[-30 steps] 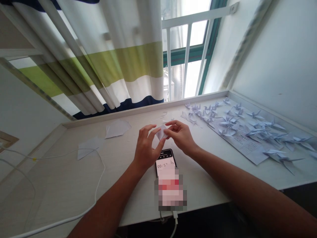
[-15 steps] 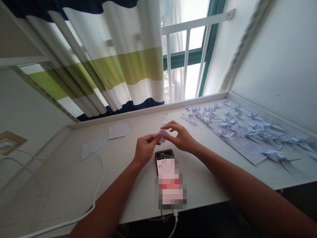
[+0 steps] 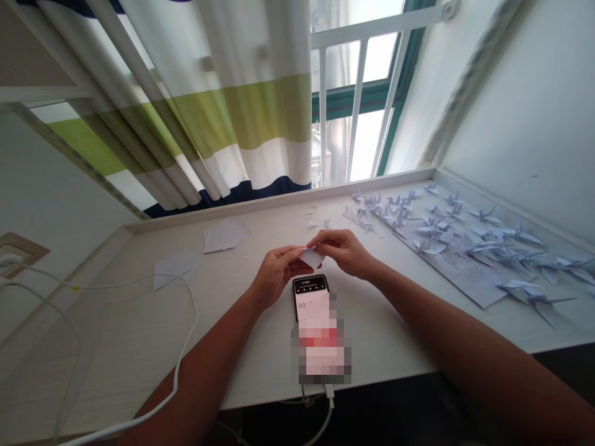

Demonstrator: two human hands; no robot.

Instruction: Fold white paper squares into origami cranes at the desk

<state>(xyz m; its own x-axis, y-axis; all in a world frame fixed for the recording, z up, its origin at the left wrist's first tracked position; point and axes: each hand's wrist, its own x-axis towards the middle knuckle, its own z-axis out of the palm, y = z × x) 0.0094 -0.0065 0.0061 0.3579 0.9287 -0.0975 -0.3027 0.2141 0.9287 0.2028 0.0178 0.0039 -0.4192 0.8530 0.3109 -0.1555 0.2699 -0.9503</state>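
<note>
Head view: small folded paper (image 3: 311, 258) between both hands, above surface (image 3: 376, 337), just beyond phone (image 3: 320, 328). Left hand (image 3: 273, 272) has grip clamped on paper's left side. Right hand (image 3: 346, 253), fingers spread half-second ago, now pinches upper right edge; paper seems steadier, held from both sides. Paper birds (image 3: 434, 240) lie at right.

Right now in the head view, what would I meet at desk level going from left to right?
Brown frame, nearer loose paper, farther paper stack, left hand, small white paper held between the hands, right hand, main spread of paper cranes.
</note>
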